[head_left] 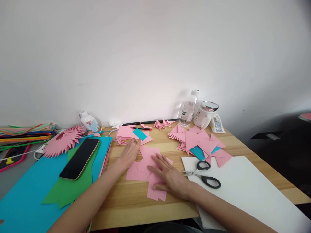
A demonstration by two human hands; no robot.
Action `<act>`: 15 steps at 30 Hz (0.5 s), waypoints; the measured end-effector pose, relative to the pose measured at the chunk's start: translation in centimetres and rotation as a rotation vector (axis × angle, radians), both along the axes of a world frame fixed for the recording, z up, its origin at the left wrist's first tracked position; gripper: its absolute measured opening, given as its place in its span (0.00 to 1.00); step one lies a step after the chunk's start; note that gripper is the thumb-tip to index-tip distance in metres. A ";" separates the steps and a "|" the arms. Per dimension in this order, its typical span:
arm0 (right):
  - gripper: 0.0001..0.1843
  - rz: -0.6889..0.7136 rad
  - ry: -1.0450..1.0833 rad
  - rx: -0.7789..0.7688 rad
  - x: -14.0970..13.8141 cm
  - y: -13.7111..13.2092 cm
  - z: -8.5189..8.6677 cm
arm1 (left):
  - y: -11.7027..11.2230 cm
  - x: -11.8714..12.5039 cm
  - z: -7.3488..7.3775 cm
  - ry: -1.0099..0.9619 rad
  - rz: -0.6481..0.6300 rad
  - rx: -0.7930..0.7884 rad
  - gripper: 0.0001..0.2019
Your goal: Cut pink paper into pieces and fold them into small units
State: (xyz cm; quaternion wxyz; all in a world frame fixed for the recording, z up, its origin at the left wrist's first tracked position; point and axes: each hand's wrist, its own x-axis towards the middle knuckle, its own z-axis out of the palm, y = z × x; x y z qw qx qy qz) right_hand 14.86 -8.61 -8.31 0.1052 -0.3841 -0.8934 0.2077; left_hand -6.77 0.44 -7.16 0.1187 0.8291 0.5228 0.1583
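1. Here in the middle of the tabletop (121, 207): loose pink pieces (137, 171), overlapping, partly hidden under both hands; impossible to count exactly.
2. Over to the right hand (171, 178): grip wide, fingers apart, laid flat on the pink pieces, covering part of them.
3. And the left hand (131, 152): fingers bent down by a blue slip (140, 133) and the far pink papers (125, 131); fingertips too screened to tell whether closed on anything.
4. Cut off at the left edge: a large blue sheet (26, 194), and a red-rimmed object (14, 157) (half buried, hard to name) below a bundle of coloured stems (29, 132), too tangled to count.
5. Running out of view at lower right: a white sheet or pad (245, 194), with one pair of scissors (197, 174) partly on it, blades apart.
6. Beyond, a pink heap (201, 139), layered past counting, with two blue patches showing through.
7. Now the singles: one dark phone (80, 158) on green paper (69, 194), one pleated pink fan (57, 149), one small white bottle (88, 123).
8. By the wall: one clear bottle (188, 111), one mug (203, 118), one packet (217, 124) half behind the mug, its print unreadable.
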 end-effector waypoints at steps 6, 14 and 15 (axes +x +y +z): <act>0.42 -0.071 0.160 -0.021 0.3 -0.3 -0.7 | -1.5 0.0 1.2 0.013 -0.028 0.171 0.13; 0.71 -0.331 0.419 0.038 -0.5 -0.2 -2.3 | -3.2 -0.8 2.9 -0.034 -0.471 0.344 0.08; 0.70 -0.337 0.430 0.048 -0.6 -0.2 -2.3 | -2.4 -1.2 2.9 -0.033 -0.381 0.319 0.09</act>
